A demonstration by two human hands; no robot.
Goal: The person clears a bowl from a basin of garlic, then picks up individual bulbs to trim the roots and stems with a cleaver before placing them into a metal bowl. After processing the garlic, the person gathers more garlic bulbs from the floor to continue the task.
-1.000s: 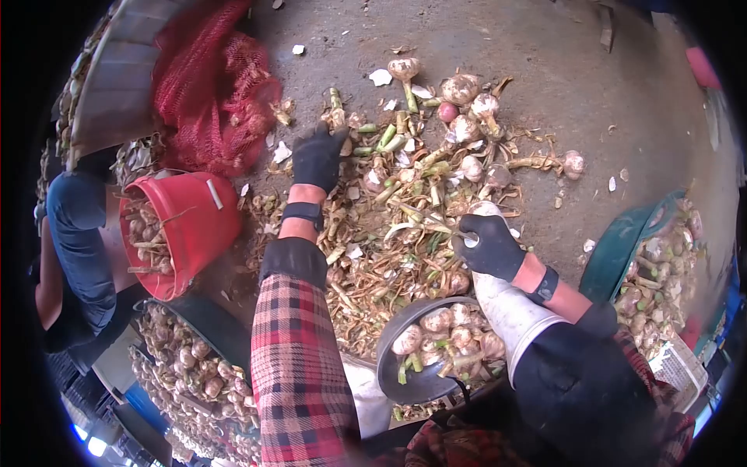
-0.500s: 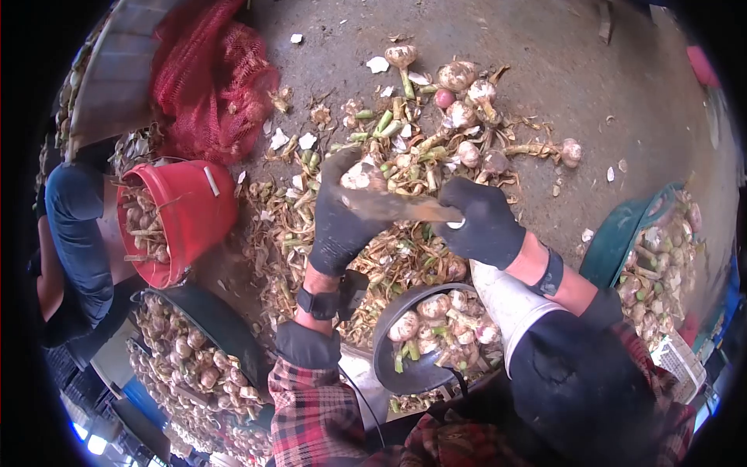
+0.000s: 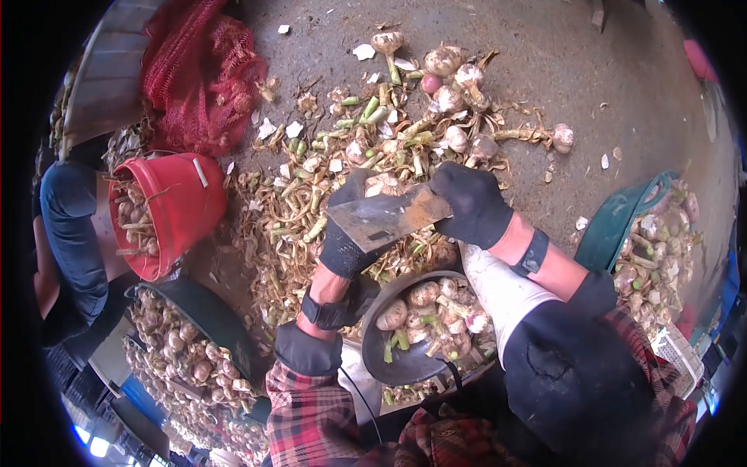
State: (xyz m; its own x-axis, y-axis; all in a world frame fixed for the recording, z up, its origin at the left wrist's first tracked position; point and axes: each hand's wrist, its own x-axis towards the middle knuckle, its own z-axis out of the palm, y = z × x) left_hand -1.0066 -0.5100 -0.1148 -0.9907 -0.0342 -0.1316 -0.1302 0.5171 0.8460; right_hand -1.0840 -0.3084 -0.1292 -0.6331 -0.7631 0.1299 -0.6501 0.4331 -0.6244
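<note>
My right hand [image 3: 473, 204], in a dark glove, is closed around the end of a flat, rusty metal blade [image 3: 389, 216]. The blade reaches left across the front of my left hand [image 3: 346, 233], also gloved. Partly hidden behind the blade, a garlic bulb [image 3: 383, 185] sits in the fingers of my left hand. Below both hands is a dark round bowl [image 3: 379, 342] holding garlic bulbs [image 3: 424, 294] and cut green stems.
Garlic stalks and peelings [image 3: 292, 226] cover the floor. A red bucket [image 3: 187, 210] and red mesh bag [image 3: 206, 86] lie left. Green tubs of garlic stand lower left [image 3: 210, 319] and right [image 3: 615, 226]. Another person's knee [image 3: 70, 210] is at far left.
The blade was blurred and more edge-on; now its broad face shows. Both hands have shifted slightly, and the surroundings have moved a little up and left in view.
</note>
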